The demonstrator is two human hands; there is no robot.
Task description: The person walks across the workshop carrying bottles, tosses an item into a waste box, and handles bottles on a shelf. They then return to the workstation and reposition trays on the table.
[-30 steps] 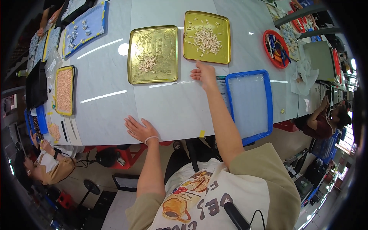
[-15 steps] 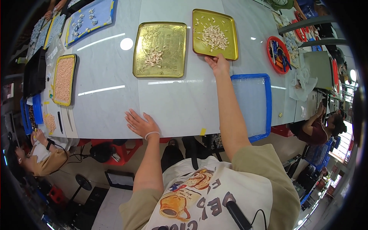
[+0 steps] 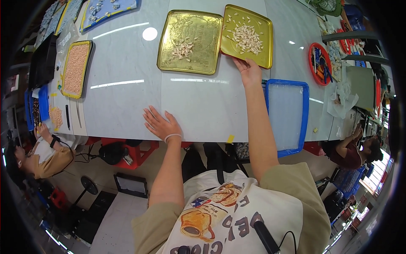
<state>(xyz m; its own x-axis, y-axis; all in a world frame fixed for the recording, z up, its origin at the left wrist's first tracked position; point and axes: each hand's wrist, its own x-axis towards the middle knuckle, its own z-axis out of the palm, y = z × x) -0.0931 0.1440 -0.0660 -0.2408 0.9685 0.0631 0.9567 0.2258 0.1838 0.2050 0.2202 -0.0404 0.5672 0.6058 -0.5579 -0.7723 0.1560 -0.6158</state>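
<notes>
My right hand reaches forward and grips the near edge of a gold metal tray, with its fingers partly hidden by the rim. Small pale, pointed pieces lie scattered over that tray, thickest in its middle. Close on its left is a second gold tray with an embossed bottom and a smaller heap of similar pieces; their edges meet or slightly overlap. My left hand rests palm down near the table's front edge, fingers spread, holding nothing.
A blue-rimmed tray lies right of my forearm. Farther right stands a red basin of tools. At left are a tray of pinkish pieces, tweezers and a blue tray. Other people sit at both sides.
The gold tray in my right hand has moved left, closing the gap to the other gold tray. My left hand stays flat on the table. The whole view has shifted slightly.
</notes>
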